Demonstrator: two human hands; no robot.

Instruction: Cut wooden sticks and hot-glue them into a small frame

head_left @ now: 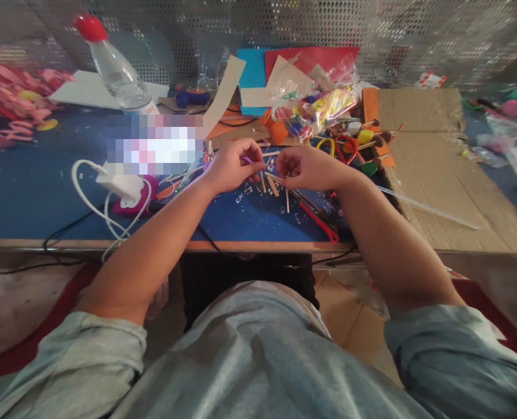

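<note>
Blue surface (pixel 250 224) with scattered sticks (pixel 273 186).
Left hand (pixel 236 167) and right hand (pixel 308 167) curl nearly closed, holds unclear; apparent fingertip work, next calling for steadiness.

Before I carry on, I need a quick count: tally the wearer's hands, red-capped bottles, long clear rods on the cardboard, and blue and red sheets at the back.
Hands, left and right: 2
Red-capped bottle: 1
Long clear rod: 1
Blue sheet: 1
Red sheet: 1
Total: 6
</note>
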